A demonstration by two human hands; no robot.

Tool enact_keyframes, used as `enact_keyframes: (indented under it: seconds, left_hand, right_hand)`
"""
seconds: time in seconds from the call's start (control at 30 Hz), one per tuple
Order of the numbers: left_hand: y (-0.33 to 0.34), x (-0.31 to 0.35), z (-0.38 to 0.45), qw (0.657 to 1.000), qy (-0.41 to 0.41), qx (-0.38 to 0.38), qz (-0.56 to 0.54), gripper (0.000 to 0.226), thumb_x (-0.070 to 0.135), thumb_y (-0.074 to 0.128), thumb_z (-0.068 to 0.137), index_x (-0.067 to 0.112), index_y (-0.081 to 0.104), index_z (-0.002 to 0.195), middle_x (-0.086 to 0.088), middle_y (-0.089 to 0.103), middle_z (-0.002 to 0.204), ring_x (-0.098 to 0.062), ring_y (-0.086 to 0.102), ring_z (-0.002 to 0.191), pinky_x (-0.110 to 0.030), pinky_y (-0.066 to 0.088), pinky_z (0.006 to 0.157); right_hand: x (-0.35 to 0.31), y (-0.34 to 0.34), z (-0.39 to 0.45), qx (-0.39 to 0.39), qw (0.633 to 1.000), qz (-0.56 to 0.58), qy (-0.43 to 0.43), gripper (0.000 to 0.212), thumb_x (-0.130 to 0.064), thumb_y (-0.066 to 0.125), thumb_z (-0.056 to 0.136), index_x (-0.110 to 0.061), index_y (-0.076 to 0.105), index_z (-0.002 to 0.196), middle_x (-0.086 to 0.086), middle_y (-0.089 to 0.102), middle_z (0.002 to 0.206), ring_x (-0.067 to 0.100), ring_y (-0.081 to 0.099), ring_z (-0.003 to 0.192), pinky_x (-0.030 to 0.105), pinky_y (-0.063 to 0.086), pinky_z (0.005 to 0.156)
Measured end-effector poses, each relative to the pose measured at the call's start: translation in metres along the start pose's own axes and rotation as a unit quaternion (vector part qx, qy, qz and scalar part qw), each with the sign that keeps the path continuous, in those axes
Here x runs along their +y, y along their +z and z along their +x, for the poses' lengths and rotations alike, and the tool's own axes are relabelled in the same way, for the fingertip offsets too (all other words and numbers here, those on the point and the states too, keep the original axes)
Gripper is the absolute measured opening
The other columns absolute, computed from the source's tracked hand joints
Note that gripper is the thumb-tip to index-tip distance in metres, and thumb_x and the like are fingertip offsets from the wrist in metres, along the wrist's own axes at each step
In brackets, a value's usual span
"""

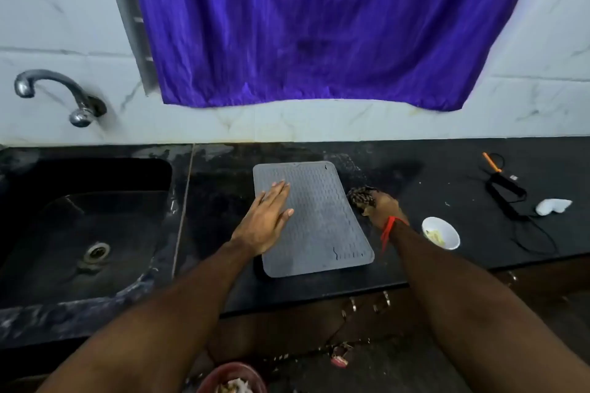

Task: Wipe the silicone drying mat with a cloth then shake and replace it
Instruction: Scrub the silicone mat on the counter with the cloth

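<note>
On dark worktop (415, 265), beside sink (95, 281): grey silicone drying mat (322, 226), flat. Left hand (266, 220), grip spread, presses mat. Right hand (381, 206), grip bunched round patterned cloth (360, 196) at mat's right edge. Risk: sweeping elbow upsets nearby white bowl (442, 233).

The grey rectangular silicone drying mat (314, 220) looks matt, ribbed with wavy ridges. It lies on a glossy black stone counter (431, 188). The curved metal tap (57, 92) shines like chrome, and the purple cloth curtain (319, 25) hangs creased.
</note>
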State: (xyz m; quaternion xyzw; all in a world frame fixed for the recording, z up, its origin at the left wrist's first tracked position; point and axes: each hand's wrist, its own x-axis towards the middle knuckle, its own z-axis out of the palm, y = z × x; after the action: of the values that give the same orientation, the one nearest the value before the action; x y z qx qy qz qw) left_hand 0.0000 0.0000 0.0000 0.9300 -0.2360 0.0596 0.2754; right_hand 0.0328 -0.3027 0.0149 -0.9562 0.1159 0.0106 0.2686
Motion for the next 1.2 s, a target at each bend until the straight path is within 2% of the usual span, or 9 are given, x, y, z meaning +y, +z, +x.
enact_keyframes:
  seconds: [0.13,0.27,0.37,0.47,0.63,0.73,0.9,1.1,1.2]
  left_hand:
    - [0.026,0.011,0.023,0.999,-0.021,0.035,-0.003,0.05,0.023,0.037,0.106,0.012,0.027,0.154,0.0,0.021,0.162,-0.012,0.003,0.151,-0.036,0.006,0.124]
    - [0.052,0.016,0.029,0.997,-0.029,0.075,0.019,0.045,0.002,0.043,0.102,0.013,0.048,0.145,0.0,0.04,0.153,-0.018,0.01,0.15,-0.036,0.008,0.123]
    - [0.066,0.02,0.022,0.99,-0.111,0.064,0.054,0.056,-0.006,0.047,0.094,0.021,0.049,0.144,0.005,0.044,0.151,-0.018,0.018,0.151,-0.04,0.017,0.114]
    - [0.074,0.02,0.003,0.965,-0.235,0.066,0.095,0.053,0.004,0.046,0.097,0.027,0.044,0.145,0.009,0.039,0.153,-0.02,0.022,0.144,-0.042,0.02,0.106]
    - [0.079,0.016,-0.032,0.923,-0.371,0.015,0.096,0.049,0.028,0.05,0.098,0.03,0.04,0.146,0.005,0.028,0.155,-0.027,0.02,0.135,-0.051,0.024,0.108]
    - [0.083,0.013,-0.047,0.913,-0.393,-0.015,0.105,0.047,0.039,0.048,0.099,0.034,0.04,0.145,0.005,0.023,0.156,-0.029,0.017,0.136,-0.053,0.023,0.11]
    - [0.09,0.011,-0.056,0.905,-0.408,-0.041,0.112,0.047,0.054,0.045,0.096,0.039,0.044,0.14,0.006,0.014,0.16,-0.032,0.016,0.137,-0.055,0.024,0.109]
    - [0.099,0.021,-0.051,0.902,-0.409,-0.053,0.126,0.049,0.058,0.047,0.094,0.043,0.041,0.141,0.007,0.002,0.161,-0.032,0.013,0.139,-0.056,0.024,0.109]
    - [0.102,0.023,-0.05,0.889,-0.429,-0.077,0.141,0.052,0.059,0.045,0.094,0.045,0.036,0.144,0.005,-0.009,0.163,-0.036,0.008,0.142,-0.059,0.023,0.111]
  right_hand:
    - [0.023,-0.003,0.045,-0.077,0.997,-0.002,-0.022,0.043,-0.015,0.059,0.091,-0.021,0.057,0.133,0.007,0.054,0.14,0.025,0.053,0.126,0.042,0.046,0.105]
    - [0.047,0.013,0.085,-0.124,0.988,-0.088,0.01,0.062,-0.029,0.054,0.096,-0.018,0.029,0.151,0.015,0.021,0.157,0.038,0.032,0.139,0.048,0.037,0.111]
    - [0.051,0.025,0.103,-0.144,0.982,-0.12,0.03,0.071,-0.039,0.052,0.096,-0.026,0.013,0.155,0.014,0.003,0.161,0.042,0.014,0.145,0.053,0.028,0.115]
    - [0.055,0.039,0.113,-0.15,0.977,-0.15,0.019,0.069,-0.037,0.054,0.094,-0.028,0.019,0.153,0.016,0.013,0.159,0.044,0.02,0.141,0.053,0.03,0.113]
    - [0.072,0.041,0.131,-0.079,0.99,-0.114,-0.04,0.038,-0.024,0.053,0.094,-0.016,0.055,0.131,0.025,0.048,0.131,0.045,0.045,0.12,0.045,0.046,0.097]
    - [0.071,0.031,0.133,-0.029,0.997,-0.043,-0.063,0.029,-0.02,0.059,0.089,-0.009,0.065,0.116,0.028,0.056,0.113,0.043,0.057,0.104,0.029,0.05,0.063]
    - [0.043,0.016,0.121,0.054,0.989,0.057,-0.128,0.029,-0.014,0.063,0.08,-0.013,0.068,0.109,0.021,0.059,0.103,0.036,0.06,0.096,0.032,0.047,0.084]
    - [-0.008,0.037,0.06,-0.121,0.938,0.107,-0.306,0.036,-0.022,0.061,0.081,-0.027,0.061,0.117,-0.001,0.052,0.11,0.021,0.057,0.098,0.029,0.056,0.069]
    - [-0.019,0.073,0.028,-0.185,0.9,-0.041,-0.392,0.042,-0.035,0.056,0.084,-0.035,0.051,0.126,-0.001,0.047,0.119,0.02,0.045,0.113,0.039,0.049,0.09]
